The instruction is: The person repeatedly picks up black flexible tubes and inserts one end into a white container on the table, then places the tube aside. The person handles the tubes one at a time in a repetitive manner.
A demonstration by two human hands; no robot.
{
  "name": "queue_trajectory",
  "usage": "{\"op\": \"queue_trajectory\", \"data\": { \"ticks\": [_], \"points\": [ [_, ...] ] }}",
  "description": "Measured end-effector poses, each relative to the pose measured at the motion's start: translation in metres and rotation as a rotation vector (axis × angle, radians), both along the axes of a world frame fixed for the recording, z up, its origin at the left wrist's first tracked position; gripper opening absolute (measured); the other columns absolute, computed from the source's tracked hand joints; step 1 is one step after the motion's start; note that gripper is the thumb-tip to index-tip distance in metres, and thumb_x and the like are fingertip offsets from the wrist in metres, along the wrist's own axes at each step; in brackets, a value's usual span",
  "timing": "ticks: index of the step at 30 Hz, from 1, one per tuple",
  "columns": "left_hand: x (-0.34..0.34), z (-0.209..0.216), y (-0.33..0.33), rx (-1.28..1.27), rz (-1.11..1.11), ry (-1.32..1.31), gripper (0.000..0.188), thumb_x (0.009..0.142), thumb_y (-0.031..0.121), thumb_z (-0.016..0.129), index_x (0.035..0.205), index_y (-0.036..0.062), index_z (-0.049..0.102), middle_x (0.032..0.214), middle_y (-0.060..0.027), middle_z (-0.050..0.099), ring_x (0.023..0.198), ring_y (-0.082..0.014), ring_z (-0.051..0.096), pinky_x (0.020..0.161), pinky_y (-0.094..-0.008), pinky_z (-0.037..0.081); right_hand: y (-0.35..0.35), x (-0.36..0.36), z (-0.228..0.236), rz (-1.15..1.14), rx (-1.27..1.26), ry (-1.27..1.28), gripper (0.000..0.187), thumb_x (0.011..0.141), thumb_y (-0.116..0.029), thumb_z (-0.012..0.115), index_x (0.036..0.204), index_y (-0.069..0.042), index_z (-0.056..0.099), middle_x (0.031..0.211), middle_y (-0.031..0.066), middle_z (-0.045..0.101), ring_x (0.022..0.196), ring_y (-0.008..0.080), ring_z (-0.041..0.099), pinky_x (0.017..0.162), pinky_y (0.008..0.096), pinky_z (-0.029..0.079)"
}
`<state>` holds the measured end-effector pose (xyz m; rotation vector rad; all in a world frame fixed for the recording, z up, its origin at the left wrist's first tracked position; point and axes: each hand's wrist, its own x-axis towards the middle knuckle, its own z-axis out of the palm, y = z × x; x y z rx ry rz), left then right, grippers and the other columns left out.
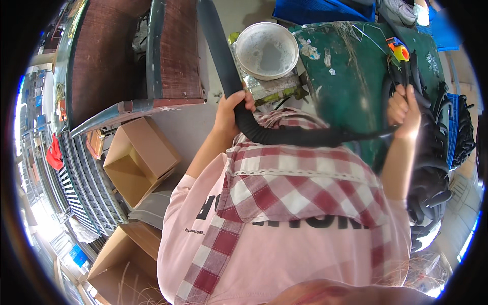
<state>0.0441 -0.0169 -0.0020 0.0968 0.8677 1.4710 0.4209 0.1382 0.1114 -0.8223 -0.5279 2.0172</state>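
Note:
My left hand (235,108) is wrapped round a long black foam-like tube (223,56). The tube rises past the hand toward the top of the view and bends sharply just below it, its wall wrinkled at the bend. From there it runs rightward across the front of my checked apron (300,188) and narrows to a thin dark end. Beside the green table's right part, my right hand (404,112) is closed on that thin end. Motion blurs the narrow stretch, so I cannot tell its exact shape.
A white bucket (267,51) of cloudy, sudsy liquid stands ahead. The worn green table (335,76) bears an orange-and-yellow tape dispenser (399,51). Many black tubes (429,195) pile up at right, near a blue crate (452,129). Open cardboard boxes (145,152) and a wooden cabinet (175,51) are at left.

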Motion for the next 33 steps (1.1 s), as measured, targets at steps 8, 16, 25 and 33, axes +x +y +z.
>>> {"op": "queue_trajectory", "data": {
  "ticks": [8,16,25,33],
  "points": [
    [-0.04,-0.021,-0.065,-0.22,0.335,-0.071,0.017,0.087,0.018,0.059,0.096,0.0069,0.05,0.076,0.0001,0.05,0.064,-0.0101,0.048,0.064,-0.0263,0.045,-0.073,-0.086,-0.049,-0.15,-0.342,0.02,0.028,0.099,-0.031,0.044,0.084,-0.008,0.047,0.056,-0.0064,0.025,0.047,0.0051,0.022,0.041,0.0214,0.02],
    [-0.011,-0.024,-0.031,-0.107,0.42,0.206,0.017,0.086,0.009,0.057,0.098,0.0006,0.047,0.077,-0.0105,0.057,0.068,-0.0215,0.058,0.067,-0.0346,0.051,-0.004,-0.085,-0.043,-0.039,0.504,-0.899,0.038,0.098,-0.035,0.043,0.074,-0.007,0.051,0.062,0.0012,0.047,0.056,0.0112,0.044,0.051,0.0246,0.034],
    [-0.063,0.042,0.043,0.265,0.138,0.455,0.046,0.086,0.019,0.059,0.124,-0.0011,0.042,0.092,-0.013,0.058,0.077,-0.021,0.059,0.074,-0.0357,0.051,0.019,-0.042,0.037,0.211,0.538,-0.227,0.039,0.099,-0.034,0.039,0.069,-0.01,0.036,0.057,-0.0015,0.032,0.049,0.0076,0.026,0.045,0.0232,0.021],
    [-0.05,0.052,0.048,0.121,-0.09,0.524,0.045,0.086,0.027,0.062,0.118,-0.002,0.047,0.088,-0.0115,0.06,0.079,-0.0215,0.061,0.075,-0.0363,0.053,0.021,-0.03,0.042,0.099,0.435,-0.602,0.036,0.101,-0.032,0.033,0.079,-0.006,0.043,0.054,-0.0004,0.035,0.043,0.0071,0.029,0.04,0.0208,0.025]
  ]
}}
